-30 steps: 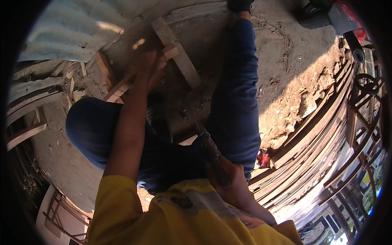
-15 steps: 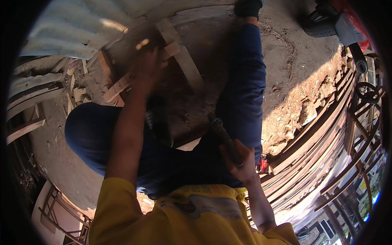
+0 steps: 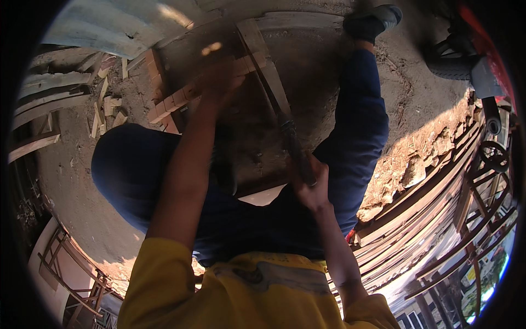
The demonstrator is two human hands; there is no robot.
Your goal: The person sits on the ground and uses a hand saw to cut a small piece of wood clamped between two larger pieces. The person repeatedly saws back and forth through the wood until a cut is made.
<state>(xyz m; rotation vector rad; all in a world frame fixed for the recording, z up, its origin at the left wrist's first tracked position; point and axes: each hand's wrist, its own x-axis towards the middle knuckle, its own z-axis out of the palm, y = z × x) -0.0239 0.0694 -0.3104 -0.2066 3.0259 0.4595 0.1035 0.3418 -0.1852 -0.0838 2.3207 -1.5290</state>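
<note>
My right hand (image 3: 311, 178) is closed around the dark handle of a handsaw (image 3: 290, 137). Its long thin blade points up and away, along the left side of a pale board (image 3: 274, 82) and past the end of a wooden strip. My left hand (image 3: 215, 82) grips this wooden strip (image 3: 174, 102) from above, its fingers dim and blurred in shadow. Pencil-like lines cross the strip, which lies slantwise with its far end at the pale board. Another reddish wood piece (image 3: 156, 74) is under the strip's left end.
Corrugated sheet metal (image 3: 109, 33) stands at the far left, with wood offcuts (image 3: 104, 109) nearby. My bent left leg (image 3: 131, 170) and stretched right leg (image 3: 356, 109) flank the work. Long planks (image 3: 416, 219) are stacked at right; a wheeled vehicle (image 3: 455, 66) stands beyond.
My right hand and the handsaw have moved up and left, bringing the blade to the strip's far end. The left hand has settled onto the strip. The whole view has shifted slightly.
</note>
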